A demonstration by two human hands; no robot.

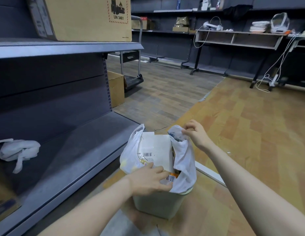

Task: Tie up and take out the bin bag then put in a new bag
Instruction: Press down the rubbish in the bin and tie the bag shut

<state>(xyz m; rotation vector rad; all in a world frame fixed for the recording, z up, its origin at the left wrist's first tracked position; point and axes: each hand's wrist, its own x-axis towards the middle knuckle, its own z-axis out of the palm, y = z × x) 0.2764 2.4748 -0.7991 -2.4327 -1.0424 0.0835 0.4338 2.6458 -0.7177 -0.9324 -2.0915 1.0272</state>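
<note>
On the lower shelf [90, 138] at far left lies a crumpled white bag [18, 150], likely the spare, well apart from the work. The bin [158, 204] stands on the floor just beside that shelf, its bin bag [184, 160] half lifted and stuffed with a white carton [157, 147]. The left hand [148, 180], fingers spread, presses on the rubbish at the near rim; its grip holds nothing. The right hand [197, 133] pinches the bag's right handle. The left handle [136, 135] hangs free, so pulling up one-sided could tip out contents, or the carton's corner could tear the thin film.
</note>
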